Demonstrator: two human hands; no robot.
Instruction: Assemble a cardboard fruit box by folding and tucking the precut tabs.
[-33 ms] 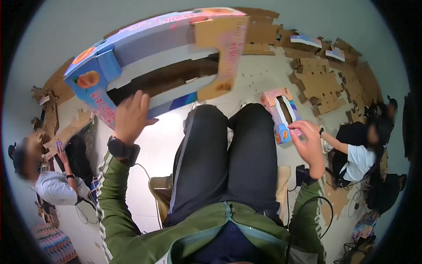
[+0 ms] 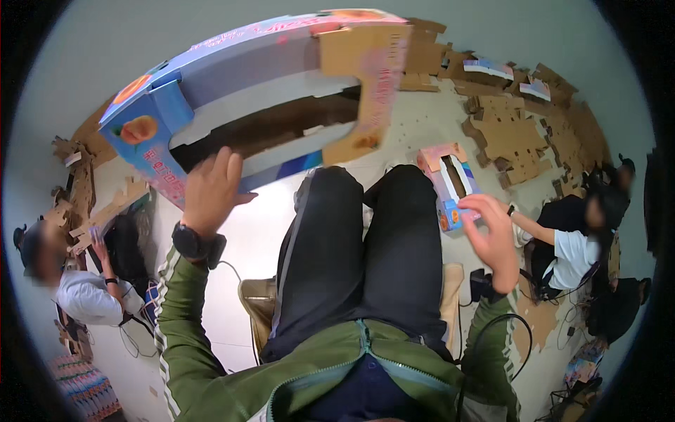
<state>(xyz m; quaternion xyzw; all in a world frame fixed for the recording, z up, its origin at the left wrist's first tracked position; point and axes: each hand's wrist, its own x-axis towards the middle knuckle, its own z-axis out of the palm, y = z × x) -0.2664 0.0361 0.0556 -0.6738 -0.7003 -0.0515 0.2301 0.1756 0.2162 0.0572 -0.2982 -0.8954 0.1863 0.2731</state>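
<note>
The carton [image 2: 256,109] tilts across the upper left and centre of the frame; I judge it light, fairly stiff but easily creased around its cut-out, so its folded edges are the safest hold. My left hand [image 2: 211,193] grips its lower-left edge, thumb spread wide. My right hand [image 2: 492,235], right of centre, has fingers loosely parted, apparently empty, near the smaller box [image 2: 437,179].

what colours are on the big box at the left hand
The big box is blue, pink and tan with orange fruit pictures, seen in the head view.
</note>
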